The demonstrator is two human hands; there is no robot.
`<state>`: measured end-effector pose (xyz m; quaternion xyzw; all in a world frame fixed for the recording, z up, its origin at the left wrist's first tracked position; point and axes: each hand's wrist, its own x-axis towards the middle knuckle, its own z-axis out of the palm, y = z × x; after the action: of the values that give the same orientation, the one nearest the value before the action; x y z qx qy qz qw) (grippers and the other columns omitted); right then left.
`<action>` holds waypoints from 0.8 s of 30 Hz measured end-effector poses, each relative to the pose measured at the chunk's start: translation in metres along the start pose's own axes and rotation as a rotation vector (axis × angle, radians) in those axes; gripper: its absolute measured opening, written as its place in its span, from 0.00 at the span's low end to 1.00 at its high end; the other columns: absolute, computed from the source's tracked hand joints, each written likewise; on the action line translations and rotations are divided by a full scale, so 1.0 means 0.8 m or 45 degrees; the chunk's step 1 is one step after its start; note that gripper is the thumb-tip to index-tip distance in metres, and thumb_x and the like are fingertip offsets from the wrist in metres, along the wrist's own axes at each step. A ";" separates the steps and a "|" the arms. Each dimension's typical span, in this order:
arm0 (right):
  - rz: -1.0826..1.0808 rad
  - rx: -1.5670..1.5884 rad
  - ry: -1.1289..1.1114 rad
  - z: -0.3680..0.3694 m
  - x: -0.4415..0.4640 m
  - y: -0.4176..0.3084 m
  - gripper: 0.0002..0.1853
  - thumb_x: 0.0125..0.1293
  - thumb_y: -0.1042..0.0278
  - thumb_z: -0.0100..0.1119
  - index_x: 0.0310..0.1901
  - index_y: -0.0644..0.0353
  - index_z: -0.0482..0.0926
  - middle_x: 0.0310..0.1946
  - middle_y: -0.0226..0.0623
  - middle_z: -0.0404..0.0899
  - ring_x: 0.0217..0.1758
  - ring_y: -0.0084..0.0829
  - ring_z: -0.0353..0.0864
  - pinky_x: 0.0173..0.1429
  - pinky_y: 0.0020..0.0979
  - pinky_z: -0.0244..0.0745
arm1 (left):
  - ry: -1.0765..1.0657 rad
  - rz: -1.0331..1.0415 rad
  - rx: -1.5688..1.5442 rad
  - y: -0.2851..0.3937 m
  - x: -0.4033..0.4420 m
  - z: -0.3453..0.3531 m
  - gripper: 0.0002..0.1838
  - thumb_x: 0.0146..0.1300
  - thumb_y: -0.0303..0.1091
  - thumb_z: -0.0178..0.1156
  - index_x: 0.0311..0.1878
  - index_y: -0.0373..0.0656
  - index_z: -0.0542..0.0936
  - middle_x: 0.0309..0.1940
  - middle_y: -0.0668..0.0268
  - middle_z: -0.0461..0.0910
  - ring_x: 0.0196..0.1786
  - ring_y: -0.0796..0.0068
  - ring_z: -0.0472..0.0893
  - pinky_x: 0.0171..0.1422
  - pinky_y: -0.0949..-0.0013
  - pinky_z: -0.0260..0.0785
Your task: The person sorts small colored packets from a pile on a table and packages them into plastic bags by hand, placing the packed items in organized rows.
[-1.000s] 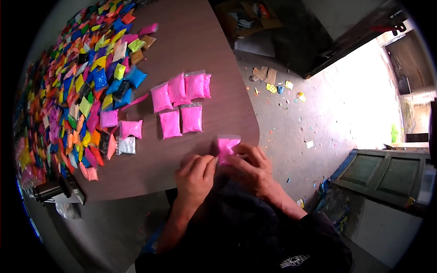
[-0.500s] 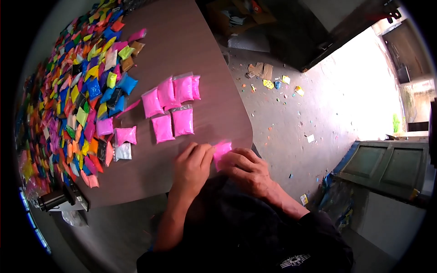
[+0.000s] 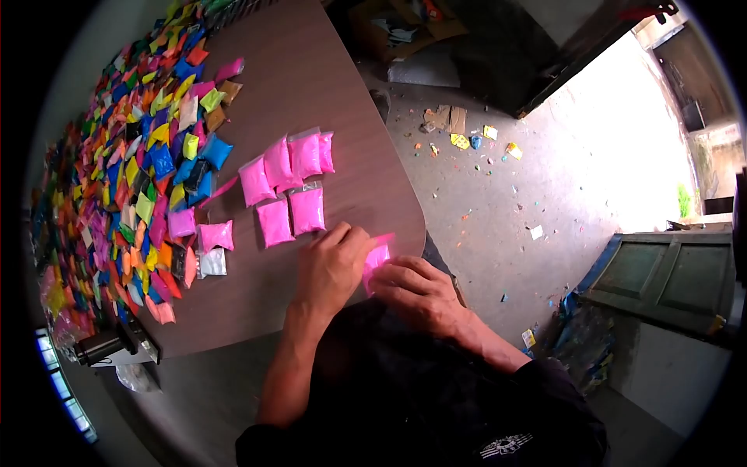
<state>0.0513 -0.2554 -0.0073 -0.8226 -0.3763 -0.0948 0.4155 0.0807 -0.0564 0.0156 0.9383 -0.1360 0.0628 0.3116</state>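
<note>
A small clear packet with bright pink filling (image 3: pixel 377 261) is between my two hands, close to the table's near edge. My left hand (image 3: pixel 333 263) has its fingers closed at the packet's top end. A darker pink strip (image 3: pixel 383 239) sticks out there; whether it is part of the packet cannot be made out. My right hand (image 3: pixel 420 289) curls round the packet's lower side, hiding some of it. Beyond my hands, several similar pink packets lie in two rows, including a near one (image 3: pixel 307 208) and a far one (image 3: pixel 255 181).
A large heap of colourful packets (image 3: pixel 132 179) covers the left of the brown table (image 3: pixel 358 171). A thin pink strip (image 3: pixel 219 191) lies beside the heap. At the lower left corner stands a black device (image 3: pixel 109 344). Scraps litter the floor (image 3: pixel 498 194) on the right.
My left hand has shifted slightly up along the packet's top, and the darker pink strip now shows more plainly. The view has tilted a little; the laid-out packets stay put.
</note>
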 end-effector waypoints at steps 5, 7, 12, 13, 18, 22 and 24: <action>-0.003 0.002 0.015 0.000 0.000 -0.001 0.20 0.52 0.75 0.68 0.50 0.58 0.86 0.54 0.37 0.85 0.58 0.43 0.84 0.60 0.38 0.83 | 0.010 0.082 -0.022 0.014 -0.020 -0.014 0.04 0.65 0.31 0.70 0.37 0.43 0.84 0.33 0.60 0.81 0.33 0.52 0.84 0.35 0.55 0.76; -0.006 0.013 0.021 -0.003 0.003 -0.003 0.19 0.52 0.75 0.67 0.49 0.59 0.86 0.52 0.37 0.85 0.57 0.42 0.85 0.59 0.37 0.84 | -0.019 0.007 -0.093 0.022 -0.023 -0.018 0.04 0.65 0.31 0.70 0.38 0.43 0.84 0.33 0.60 0.81 0.33 0.52 0.84 0.35 0.55 0.76; -0.014 -0.002 0.018 -0.004 0.005 -0.004 0.20 0.51 0.75 0.67 0.49 0.59 0.86 0.52 0.37 0.84 0.56 0.41 0.85 0.58 0.38 0.84 | -0.089 0.034 0.121 0.013 -0.010 -0.011 0.04 0.66 0.31 0.69 0.40 0.44 0.84 0.32 0.60 0.80 0.33 0.51 0.83 0.35 0.54 0.76; -0.017 -0.005 0.017 -0.003 0.003 -0.004 0.20 0.51 0.75 0.67 0.49 0.59 0.86 0.52 0.37 0.84 0.56 0.41 0.85 0.58 0.38 0.84 | -0.085 0.035 0.119 0.010 -0.007 -0.008 0.04 0.66 0.31 0.69 0.40 0.44 0.84 0.32 0.60 0.80 0.33 0.51 0.83 0.35 0.54 0.76; -0.010 -0.033 0.036 -0.002 0.002 -0.005 0.20 0.51 0.74 0.67 0.49 0.59 0.86 0.52 0.36 0.84 0.56 0.41 0.85 0.58 0.37 0.84 | 0.090 0.033 0.098 -0.013 -0.010 0.003 0.04 0.66 0.30 0.69 0.38 0.43 0.84 0.32 0.60 0.81 0.32 0.52 0.83 0.36 0.53 0.76; 0.002 -0.024 0.034 0.001 0.001 -0.006 0.20 0.51 0.74 0.67 0.49 0.58 0.86 0.52 0.35 0.85 0.55 0.41 0.85 0.57 0.37 0.84 | 0.105 -0.122 -0.178 0.016 -0.032 -0.020 0.04 0.67 0.29 0.69 0.37 0.42 0.83 0.32 0.59 0.82 0.33 0.52 0.83 0.37 0.55 0.76; 0.018 -0.039 0.048 0.001 0.002 -0.007 0.20 0.51 0.75 0.67 0.49 0.58 0.86 0.52 0.35 0.85 0.55 0.41 0.85 0.56 0.36 0.84 | -0.015 -0.142 -0.088 0.021 -0.044 -0.022 0.05 0.66 0.28 0.69 0.36 0.40 0.83 0.30 0.58 0.82 0.33 0.51 0.83 0.37 0.55 0.76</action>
<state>0.0486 -0.2518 -0.0035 -0.8295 -0.3613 -0.1131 0.4106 0.0415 -0.0511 0.0316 0.9335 -0.0873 0.0351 0.3461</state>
